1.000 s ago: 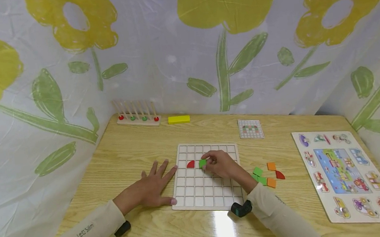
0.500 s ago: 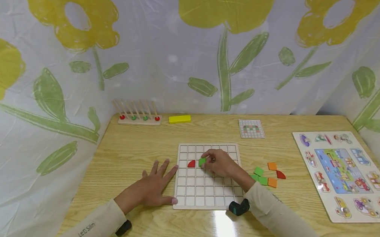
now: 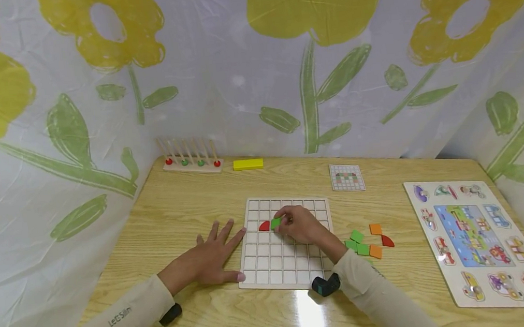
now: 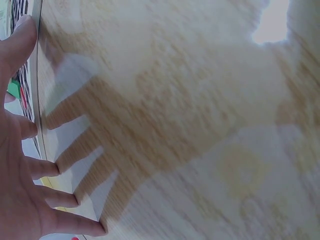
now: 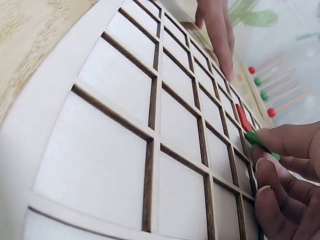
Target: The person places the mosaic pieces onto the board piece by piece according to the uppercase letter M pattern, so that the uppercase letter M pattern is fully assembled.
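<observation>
A pale wooden grid board (image 3: 263,276) lies on the table with square recesses. My right hand (image 3: 301,224) pinches a green square tile (image 3: 275,223) between thumb and fingertips, tilted at the board, right beside a red quarter-circle tile (image 3: 264,226) in a recess. In the right wrist view, the green tile (image 5: 262,144) meets the red tile (image 5: 243,118) at one end. My left hand (image 3: 211,256) is spread flat at the board's left side, thumb and forefinger at its edge. The left wrist view shows the spread left hand (image 4: 30,185) with its fingertips on the tabletop.
Right of the board lie loose green tiles (image 3: 357,236), orange tiles (image 3: 375,251) and a red quarter-circle (image 3: 387,241). A pattern card (image 3: 347,178), a yellow block (image 3: 248,164) and a peg rack (image 3: 192,165) stand behind. A vehicle puzzle board (image 3: 474,238) is at right.
My right hand has shifted slightly left with the green tile, bringing it up next to the red tile. My left hand stays in place.
</observation>
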Demonstrator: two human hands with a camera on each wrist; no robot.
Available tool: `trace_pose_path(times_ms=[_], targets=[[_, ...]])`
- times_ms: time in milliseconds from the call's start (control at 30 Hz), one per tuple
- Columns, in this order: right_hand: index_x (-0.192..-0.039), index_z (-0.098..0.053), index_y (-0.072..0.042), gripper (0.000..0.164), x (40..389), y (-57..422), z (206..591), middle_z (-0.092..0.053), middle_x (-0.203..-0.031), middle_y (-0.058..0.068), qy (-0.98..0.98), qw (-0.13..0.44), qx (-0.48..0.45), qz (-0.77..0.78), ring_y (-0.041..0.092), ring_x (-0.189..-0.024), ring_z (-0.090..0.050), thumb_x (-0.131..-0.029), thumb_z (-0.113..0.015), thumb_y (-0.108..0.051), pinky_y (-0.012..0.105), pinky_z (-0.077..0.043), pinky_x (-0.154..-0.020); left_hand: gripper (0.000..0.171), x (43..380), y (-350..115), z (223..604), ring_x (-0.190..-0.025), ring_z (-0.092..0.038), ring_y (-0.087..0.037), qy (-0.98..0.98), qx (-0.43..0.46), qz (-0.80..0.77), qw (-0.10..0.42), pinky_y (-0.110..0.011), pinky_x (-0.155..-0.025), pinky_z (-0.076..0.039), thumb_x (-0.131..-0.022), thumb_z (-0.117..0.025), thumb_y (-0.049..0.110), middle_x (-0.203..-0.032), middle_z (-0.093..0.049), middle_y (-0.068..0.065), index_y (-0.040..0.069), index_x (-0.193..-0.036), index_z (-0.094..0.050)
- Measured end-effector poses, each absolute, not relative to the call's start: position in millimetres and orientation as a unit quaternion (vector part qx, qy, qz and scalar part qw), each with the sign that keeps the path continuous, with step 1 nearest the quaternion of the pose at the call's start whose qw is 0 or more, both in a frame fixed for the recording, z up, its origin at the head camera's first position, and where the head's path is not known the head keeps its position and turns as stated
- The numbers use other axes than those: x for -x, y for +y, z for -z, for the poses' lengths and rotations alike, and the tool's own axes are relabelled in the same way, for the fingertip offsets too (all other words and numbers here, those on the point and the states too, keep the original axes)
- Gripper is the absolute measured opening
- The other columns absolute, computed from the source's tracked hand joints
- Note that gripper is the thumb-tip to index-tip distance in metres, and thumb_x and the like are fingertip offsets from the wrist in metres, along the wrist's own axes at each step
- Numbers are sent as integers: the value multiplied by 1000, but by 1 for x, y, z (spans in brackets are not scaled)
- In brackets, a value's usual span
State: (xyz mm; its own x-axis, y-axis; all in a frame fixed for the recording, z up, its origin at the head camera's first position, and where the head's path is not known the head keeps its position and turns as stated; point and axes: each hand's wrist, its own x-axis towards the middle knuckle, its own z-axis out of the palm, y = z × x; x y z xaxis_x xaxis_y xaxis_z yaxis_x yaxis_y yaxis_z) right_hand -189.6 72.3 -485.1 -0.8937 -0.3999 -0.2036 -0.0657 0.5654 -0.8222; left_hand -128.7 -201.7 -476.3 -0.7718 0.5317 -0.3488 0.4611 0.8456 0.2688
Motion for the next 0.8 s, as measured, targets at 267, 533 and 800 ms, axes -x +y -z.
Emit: trace_pose_path(times_ms=[267,533,800], targets=[[-113,-72,-6,26,190,72,486,-67,-84,0,883,168,160,408,10,-69,-56,-89,-76,-11,26,-46,-66,108,129,-202,478,-148,-10,-59,938,-268,-83,205,-83,-98,-27,-85,-56,77,-167,-7,-24,17,-163,-13],[-112,-73,-9,25,193,72,486,-67,-85,-2,892,170,157,388,11,-72,-56,-88,-78,-13,27,-47,-69,107,129,-201,477,-148,-8,-59,938,-265,-84,207,-83,-99,-26,-85,-57,77,-167,-6,-23,18,-163,-13],[-112,-72,-12,26,193,72,483,-66,-83,-4,899,183,152,368,11,-71,-56,-88,-78,-15,28,-46,-69,107,128,-200,476,-149,-8,-58,938,-261,-82,214,-83,-100,-25,-84,-57,77,-168,-6,-22,20,-163,-13]])
